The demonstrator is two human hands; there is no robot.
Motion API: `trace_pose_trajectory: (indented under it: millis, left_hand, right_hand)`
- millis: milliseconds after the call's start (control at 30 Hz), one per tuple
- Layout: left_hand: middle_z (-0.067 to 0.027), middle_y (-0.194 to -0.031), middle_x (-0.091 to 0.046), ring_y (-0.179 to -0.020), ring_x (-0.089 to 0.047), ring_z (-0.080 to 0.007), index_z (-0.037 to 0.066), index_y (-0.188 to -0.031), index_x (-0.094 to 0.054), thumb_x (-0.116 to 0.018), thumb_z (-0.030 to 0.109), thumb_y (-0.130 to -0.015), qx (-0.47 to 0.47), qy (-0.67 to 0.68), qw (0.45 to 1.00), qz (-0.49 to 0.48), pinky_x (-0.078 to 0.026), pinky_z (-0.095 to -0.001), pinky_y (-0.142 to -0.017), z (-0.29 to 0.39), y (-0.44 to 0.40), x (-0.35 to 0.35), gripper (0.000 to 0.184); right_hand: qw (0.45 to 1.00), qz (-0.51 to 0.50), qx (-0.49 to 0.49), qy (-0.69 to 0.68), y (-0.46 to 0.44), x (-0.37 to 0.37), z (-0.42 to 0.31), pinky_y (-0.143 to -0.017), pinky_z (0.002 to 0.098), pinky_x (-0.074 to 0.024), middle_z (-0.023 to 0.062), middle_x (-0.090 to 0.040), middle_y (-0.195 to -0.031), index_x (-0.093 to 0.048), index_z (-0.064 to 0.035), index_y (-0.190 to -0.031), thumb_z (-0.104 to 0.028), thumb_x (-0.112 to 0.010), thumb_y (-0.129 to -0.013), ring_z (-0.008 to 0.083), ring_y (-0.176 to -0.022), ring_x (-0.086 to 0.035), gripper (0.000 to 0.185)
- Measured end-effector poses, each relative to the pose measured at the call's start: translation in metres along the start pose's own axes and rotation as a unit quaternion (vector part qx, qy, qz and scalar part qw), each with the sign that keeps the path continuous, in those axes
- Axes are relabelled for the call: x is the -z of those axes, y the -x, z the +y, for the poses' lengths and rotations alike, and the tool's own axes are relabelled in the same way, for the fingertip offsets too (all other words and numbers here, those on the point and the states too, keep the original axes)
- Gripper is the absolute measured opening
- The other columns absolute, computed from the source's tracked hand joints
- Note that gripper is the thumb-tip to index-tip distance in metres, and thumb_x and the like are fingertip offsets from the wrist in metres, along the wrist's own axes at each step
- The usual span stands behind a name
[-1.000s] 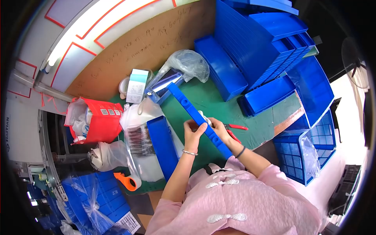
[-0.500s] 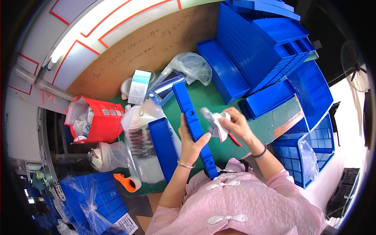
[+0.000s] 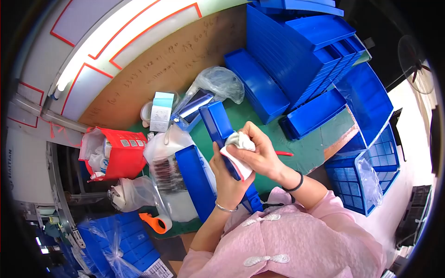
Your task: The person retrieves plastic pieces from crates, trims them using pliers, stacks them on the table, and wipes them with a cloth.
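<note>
My left hand (image 3: 227, 183) grips a long blue plastic tray (image 3: 217, 119) from its left side, and the tray slants from upper left down toward my lap. A white cloth with a red edge (image 3: 240, 164) is bunched in my right hand (image 3: 259, 150), pressed against the tray near its middle. The cloth and my fingers cover that part of the tray. Just right of my right hand shows a red handle (image 3: 283, 153) on the green table mat (image 3: 266, 132). Another blue tray (image 3: 195, 178) lies left of my left hand.
Stacked blue bins (image 3: 296, 51) stand at the back right, with blue crates (image 3: 347, 185) lower right. To the left are a red bag (image 3: 123, 153), an orange tape dispenser (image 3: 155, 223) and clear plastic bags (image 3: 215, 83). A small box (image 3: 162, 111) stands behind.
The right hand has brought the cloth from beside the tray onto it. The tray has turned so its hollow side shows more. The red-handled tool is now mostly hidden.
</note>
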State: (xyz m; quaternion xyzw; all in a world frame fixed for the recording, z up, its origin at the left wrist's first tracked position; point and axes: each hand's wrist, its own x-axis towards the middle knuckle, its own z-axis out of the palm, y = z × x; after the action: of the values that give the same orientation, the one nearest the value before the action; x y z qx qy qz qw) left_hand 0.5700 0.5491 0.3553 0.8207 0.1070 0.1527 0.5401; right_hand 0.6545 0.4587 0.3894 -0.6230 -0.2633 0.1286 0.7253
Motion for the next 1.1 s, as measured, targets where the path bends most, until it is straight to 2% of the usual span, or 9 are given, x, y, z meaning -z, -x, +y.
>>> trace_pose_trajectory:
  millis: [267,333,467,567,633,733,867,967,1100]
  left_hand:
    - [-0.0248,-0.110,-0.030,-0.098,-0.039,-0.0393,-0.002,-0.131,-0.010,-0.076,0.020,-0.052,-0.022,-0.143,0.988,0.047,-0.037,-0.0427,-0.083,0.023,0.005,-0.001,0.105]
    - [-0.0258,-0.110,-0.030,-0.096,-0.040,-0.0404,-0.003,-0.131,-0.011,-0.075,0.021,-0.052,-0.027,-0.172,0.984,0.050,-0.039,-0.0434,-0.081,0.028,0.005,0.000,0.105]
    - [-0.0256,-0.109,-0.030,-0.095,-0.041,-0.0403,-0.003,-0.131,-0.013,-0.074,0.022,-0.053,-0.053,-0.175,0.981,0.063,-0.039,-0.0433,-0.079,0.030,0.004,-0.002,0.102]
    - [-0.0249,-0.109,-0.030,-0.097,-0.039,-0.0383,-0.003,-0.131,-0.013,-0.074,0.025,-0.056,-0.050,-0.138,0.988,0.043,-0.037,-0.0416,-0.083,0.023,0.003,-0.001,0.101]
    - [-0.0247,-0.109,-0.030,-0.097,-0.039,-0.0382,-0.003,-0.131,-0.013,-0.074,0.026,-0.056,-0.051,-0.142,0.987,0.046,-0.036,-0.0419,-0.083,0.027,0.004,0.001,0.101]
    - [-0.0249,-0.109,-0.030,-0.098,-0.038,-0.0386,-0.003,-0.131,-0.013,-0.074,0.028,-0.057,-0.050,-0.154,0.986,0.050,-0.035,-0.0427,-0.084,0.024,0.003,0.001,0.101]
    - [-0.0257,-0.107,-0.032,-0.096,-0.039,-0.0399,-0.003,-0.131,-0.016,-0.075,0.024,-0.054,-0.053,-0.192,0.979,0.031,-0.037,-0.0431,-0.081,0.023,0.004,-0.007,0.101]
    - [-0.0249,-0.106,-0.033,-0.096,-0.039,-0.0393,-0.003,-0.130,-0.017,-0.075,0.025,-0.054,-0.087,-0.207,0.974,0.043,-0.037,-0.0430,-0.082,0.020,0.001,-0.009,0.100]
    - [-0.0235,-0.109,-0.032,-0.101,-0.036,-0.0358,-0.002,-0.131,-0.015,-0.073,0.030,-0.059,-0.010,-0.136,0.991,0.013,-0.032,-0.0413,-0.088,0.015,0.000,-0.010,0.098]
  right_hand:
    - [0.992,-0.007,-0.091,-0.083,0.001,0.009,-0.020,-0.057,0.0185,-0.0354,-0.0029,-0.046,-0.073,-0.036,-0.0081,-0.080,-0.005,-0.059,-0.075,0.0021,-0.066,-0.041,0.024]
    - [0.994,0.040,0.012,0.096,0.002,0.008,-0.028,-0.054,0.0196,-0.0357,-0.0015,-0.045,-0.070,-0.034,-0.0064,-0.080,-0.003,-0.055,-0.072,0.0032,-0.063,-0.041,0.022]
    - [0.990,0.075,0.073,0.096,0.011,0.011,-0.009,-0.049,0.0199,-0.0352,-0.0005,-0.045,-0.066,-0.033,-0.0048,-0.081,-0.002,-0.054,-0.072,0.0039,-0.058,-0.041,0.023]
    - [0.992,0.084,-0.049,-0.082,0.011,0.013,0.003,-0.052,0.0197,-0.0377,-0.0011,-0.048,-0.069,-0.038,-0.0044,-0.089,-0.008,-0.049,-0.081,0.0045,-0.061,-0.045,0.014]
    - [0.941,0.101,-0.180,-0.267,0.011,0.015,0.008,-0.058,0.0209,-0.0416,0.0003,-0.050,-0.077,-0.041,-0.0049,-0.103,-0.020,-0.047,-0.086,0.0078,-0.068,-0.049,0.023]
    - [0.928,0.112,-0.107,-0.339,0.013,0.017,0.001,-0.063,0.0219,-0.0435,0.0021,-0.050,-0.086,-0.039,-0.0049,-0.110,-0.023,-0.051,-0.085,0.0097,-0.074,-0.051,0.033]
    - [0.997,0.034,-0.060,0.033,0.013,0.013,-0.015,-0.063,0.0213,-0.0415,0.0010,-0.051,-0.081,-0.042,-0.0032,-0.106,-0.021,-0.062,-0.078,0.0060,-0.073,-0.049,0.039]
    - [0.996,0.064,-0.050,0.039,0.010,0.013,-0.008,-0.056,0.0198,-0.0392,-0.0020,-0.051,-0.069,-0.050,-0.0028,-0.091,-0.024,-0.059,-0.081,0.0036,-0.065,-0.048,0.025]
    - [0.993,0.062,-0.079,-0.058,0.004,0.015,0.013,-0.047,0.0176,-0.0344,-0.0046,-0.049,-0.064,-0.054,-0.0048,-0.079,-0.025,-0.052,-0.086,0.0003,-0.058,-0.043,0.021]
